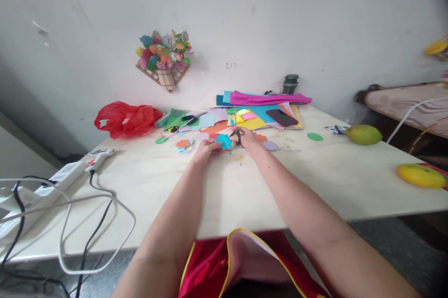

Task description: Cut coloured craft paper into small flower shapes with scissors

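Observation:
Between the thumb and fingers of my left hand [207,149] is a blue scalloped paper flower [224,141]. My right hand [248,140] is closed on a pair of dark-handled scissors [238,135], close to the flower's right edge. Whether the blades touch the paper is too small to tell. Under and around both hands lie paper discs, among them a lilac disc [270,146] on the right. Small paper scraps [239,160] are scattered just in front. An orange paper flower [182,143] lies left of my left hand.
Behind my hands are coloured sheets [269,98], a phone [282,117] and a second pair of scissors [189,119]. A red plastic bag [122,118] sits back left. Cables, a power strip [66,174] and a glue gun [101,158] occupy the left; a green mango [364,134] lies right.

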Available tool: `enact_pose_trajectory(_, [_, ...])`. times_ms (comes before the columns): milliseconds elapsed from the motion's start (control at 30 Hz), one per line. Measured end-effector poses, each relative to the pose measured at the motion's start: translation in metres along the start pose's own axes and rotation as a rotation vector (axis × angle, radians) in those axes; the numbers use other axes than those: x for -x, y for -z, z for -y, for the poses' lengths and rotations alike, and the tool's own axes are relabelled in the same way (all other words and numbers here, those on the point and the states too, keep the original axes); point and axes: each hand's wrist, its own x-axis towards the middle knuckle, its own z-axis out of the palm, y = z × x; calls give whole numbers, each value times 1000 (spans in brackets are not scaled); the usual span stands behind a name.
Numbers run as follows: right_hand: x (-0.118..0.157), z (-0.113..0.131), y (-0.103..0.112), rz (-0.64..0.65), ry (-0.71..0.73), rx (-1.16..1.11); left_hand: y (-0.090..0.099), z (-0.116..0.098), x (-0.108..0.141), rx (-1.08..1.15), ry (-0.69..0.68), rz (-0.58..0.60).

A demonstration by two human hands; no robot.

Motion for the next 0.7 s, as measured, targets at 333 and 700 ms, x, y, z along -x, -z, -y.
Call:
enact_pose_trajectory(333, [7,1,-11,43,15,-46,-2,-4,0,92,-29,-72])
enact_pose_trajectory(700, [8,-1,-16,79,31,-33,-2,-3,-1,208,-41,-72])
